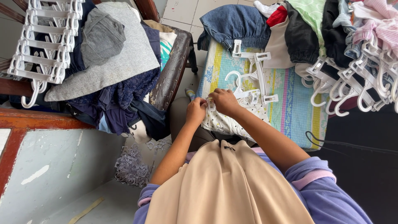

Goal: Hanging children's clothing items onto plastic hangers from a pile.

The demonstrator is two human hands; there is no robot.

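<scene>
Chair (174, 70): dark worn leather seat, wooden frame, left of the work area; heaped with a grey knit garment (120, 54), navy lace fabric (124, 93) and a stack of white plastic clip hangers (43, 41).

Striped cloth (290, 99): pastel blue, yellow and pink woven cover over the desk, soft and flat.

Clothes pile (323, 29): far right, denim, black, green and pink pieces, crowding the far edge; a bunch of white hooked hangers (352, 87) hangs off it.

Denim garment (234, 23): blue, folded, far centre.

White dotted garment (232, 120): small, soft, lying at the near edge of the striped cloth, under both hands.

White clip hanger (253, 74): rigid plastic, lying on the cloth just beyond the hands.

Left hand (196, 111): fingers curled, pinching the garment's top edge.

Right hand (224, 101): fingers pressed together, pinching the same edge at a hanger clip.
</scene>
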